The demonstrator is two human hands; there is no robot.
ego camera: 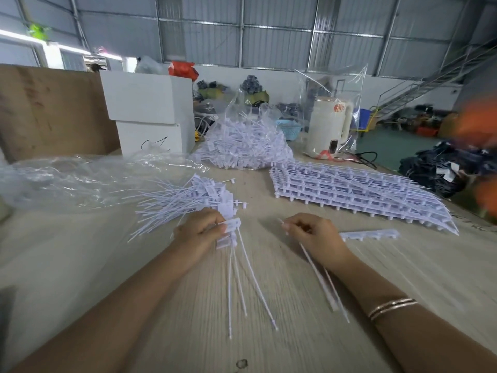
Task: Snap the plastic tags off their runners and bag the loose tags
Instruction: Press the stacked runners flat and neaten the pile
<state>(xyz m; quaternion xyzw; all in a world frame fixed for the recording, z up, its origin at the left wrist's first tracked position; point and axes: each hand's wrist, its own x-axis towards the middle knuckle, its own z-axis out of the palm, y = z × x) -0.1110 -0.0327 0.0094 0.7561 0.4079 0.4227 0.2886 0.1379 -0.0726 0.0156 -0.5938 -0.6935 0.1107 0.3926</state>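
While a tall stack of uncut runners [357, 189] waits on the table [134, 265], much is left. One bag [247, 141] at the back looks full, and loose tags [188, 200] lie by an unfilled bag [80, 179]. Left hand [200, 232] grips several tag heads; right hand [314, 235] pinches thin tails, a stripped runner [371, 234] just beside it

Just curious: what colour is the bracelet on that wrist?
The bracelet is a coppery gold, made of thin stacked bands; the head view shows it.
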